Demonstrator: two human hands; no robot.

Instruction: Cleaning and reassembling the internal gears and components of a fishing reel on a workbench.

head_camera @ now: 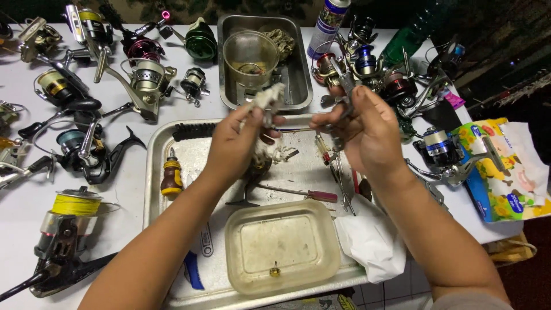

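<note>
My left hand (235,143) grips a greasy, pale fishing reel body (265,103) above a shallow metal tray (156,172). My right hand (367,129) holds needle-nose pliers (344,86), whose jaws point up and left toward the reel body. A thin metal shaft (298,128) runs between the two hands. Below them in the tray lie a red-handled screwdriver (313,195), a stubby brown screwdriver (171,175), a black brush (192,131) and a clear plastic container (284,244) with a small brass part (275,270) inside.
Several spinning reels lie on the white table at left (74,149) and at back right (373,69). A deep metal pan (298,74) holds a clear cup (249,57). A spray can (328,23), a tissue pack (496,172) and white paper (370,241) lie to the right.
</note>
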